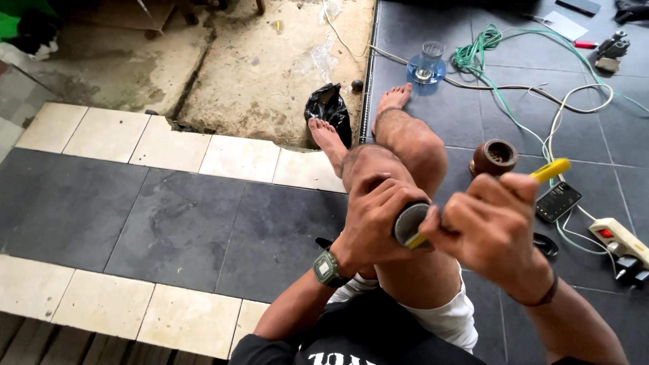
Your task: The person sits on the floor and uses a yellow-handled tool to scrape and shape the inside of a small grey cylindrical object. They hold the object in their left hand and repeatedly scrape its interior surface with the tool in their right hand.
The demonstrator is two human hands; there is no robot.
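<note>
At the lower centre of the frame, your left hand [375, 220] is wrapped tight around a dark cylindrical part [410, 223] above your knee. Your right hand [490, 226] is closed on a yellow-handled tool [549, 170], its tip at the cylinder's open end. Keep the cylinder braced and the tool in line. Upper right, a drinking glass [430, 59] stands on a blue saucer [412, 70]; its contents cannot be told. A brown round pot [494, 157] sits on the tiled floor [176, 223] beside your leg.

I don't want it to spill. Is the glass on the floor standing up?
Upright: the glass stands on a blue saucer, its open mouth facing up.
</note>
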